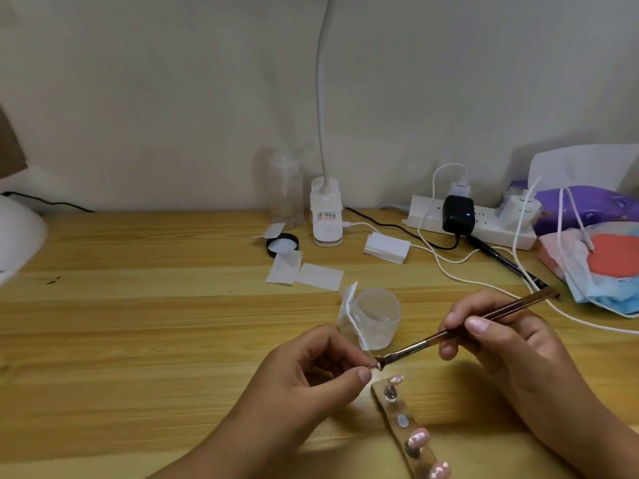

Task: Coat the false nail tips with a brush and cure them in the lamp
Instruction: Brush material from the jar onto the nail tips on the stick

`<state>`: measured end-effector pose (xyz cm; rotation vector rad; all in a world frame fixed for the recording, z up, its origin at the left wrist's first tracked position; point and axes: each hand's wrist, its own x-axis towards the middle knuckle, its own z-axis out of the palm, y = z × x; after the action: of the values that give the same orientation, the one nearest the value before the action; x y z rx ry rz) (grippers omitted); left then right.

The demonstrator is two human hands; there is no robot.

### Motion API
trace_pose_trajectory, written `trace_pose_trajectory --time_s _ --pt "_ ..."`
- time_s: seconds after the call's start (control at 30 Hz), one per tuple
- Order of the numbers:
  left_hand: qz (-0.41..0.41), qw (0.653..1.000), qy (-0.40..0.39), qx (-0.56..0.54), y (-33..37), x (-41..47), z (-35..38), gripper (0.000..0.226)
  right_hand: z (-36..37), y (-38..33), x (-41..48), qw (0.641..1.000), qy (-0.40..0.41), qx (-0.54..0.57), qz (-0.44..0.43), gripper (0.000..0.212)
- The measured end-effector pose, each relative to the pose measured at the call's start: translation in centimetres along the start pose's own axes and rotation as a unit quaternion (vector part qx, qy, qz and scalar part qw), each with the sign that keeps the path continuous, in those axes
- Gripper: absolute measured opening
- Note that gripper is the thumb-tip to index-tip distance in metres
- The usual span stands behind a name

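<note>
Pink-and-white false nail tips (417, 439) stand on clear pegs along a long tan holder strip (401, 421), which lies on the pale wooden table (138, 323) at the near edge, between the two hands. Just past the strip's far end, the left hand (311, 371) pinches one small piece between thumb and forefinger, its other fingers curled in; the piece is too small and glare-lit to make out. The right hand (501, 347) grips a slim brown brush (511, 309) pen-fashion, and the brush head touches that pinched piece.

Just behind the hands is a clear, open plastic jar (378, 318) with a folded white wipe (349, 311) leaning on its left side. Farther back lie flat white square pads (320, 276), a black round lid (281, 244), a white clip-on gooseneck lamp (326, 216) and a white power strip (484, 226) by the wall. A white domed object (17, 233) shows at the left edge.
</note>
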<state>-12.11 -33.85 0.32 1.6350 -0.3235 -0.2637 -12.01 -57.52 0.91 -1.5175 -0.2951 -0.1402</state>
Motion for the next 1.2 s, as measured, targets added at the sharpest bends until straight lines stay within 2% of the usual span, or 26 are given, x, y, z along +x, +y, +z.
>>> trace_pose_trajectory --time_s 0.23,0.4,0.6,0.73,1.03,1.2 --pt "-0.003 1.000 0.002 -0.013 0.0 -0.1 0.0 0.004 -0.2 0.1 0.0 0.999 0.022 -0.017 -0.020 0.019" --pt "-0.003 0.999 -0.004 -0.032 0.0 0.0 0.0 0.007 -0.3 0.0 0.2 0.997 0.016 0.070 -0.024 0.022" --pt "0.006 1.000 0.000 -0.026 -0.2 0.0 0.1 0.010 -0.1 -0.6 0.0 0.996 0.001 0.082 0.032 0.013" --pt "0.010 1.000 -0.001 -0.018 -0.1 0.0 0.1 0.007 0.3 -0.9 0.0 0.994 0.020 0.086 0.057 0.043" --pt "0.023 1.000 -0.008 -0.004 0.0 0.0 0.1 0.006 1.2 -1.3 -0.1 0.996 0.006 0.068 0.057 0.042" --pt "0.024 1.000 -0.012 -0.002 0.0 -0.1 0.1 0.005 1.0 -1.1 0.0 0.996 0.055 0.049 0.047 0.047"
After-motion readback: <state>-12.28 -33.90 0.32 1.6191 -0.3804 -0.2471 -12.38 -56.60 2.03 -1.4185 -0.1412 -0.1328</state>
